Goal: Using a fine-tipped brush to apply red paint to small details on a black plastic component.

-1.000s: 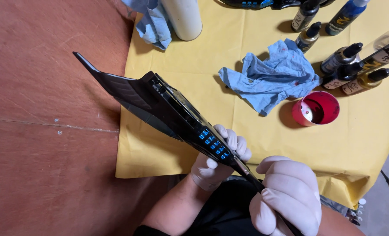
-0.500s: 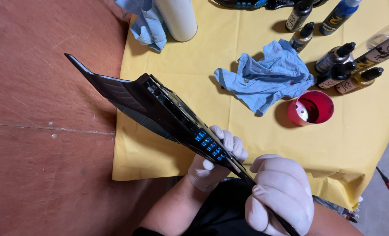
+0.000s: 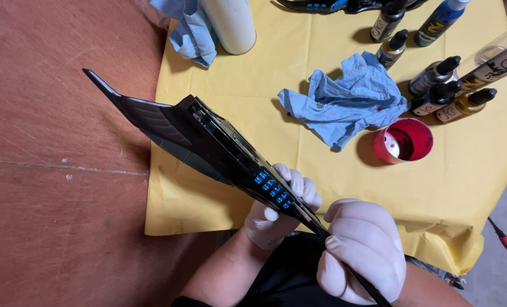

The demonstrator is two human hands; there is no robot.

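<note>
Gloved hands gripping a long black part above the table's edge.

Left hand clasps the black part mid-frame; right hand, lower right, is fisted around its thin end. Blue rag lies on the yellow cloth.

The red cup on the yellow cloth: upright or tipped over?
Tipped. The red cup lies on its side on the yellow cloth, its open mouth and red inside facing the camera.

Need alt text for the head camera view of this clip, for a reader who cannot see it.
Two white-gloved hands grip a long black pointed part with small blue squares, left hand beneath it, right hand around its narrow end. Behind, a yellow cloth on a reddish table holds a crumpled blue rag, a red cup and small dropper bottles.
</note>
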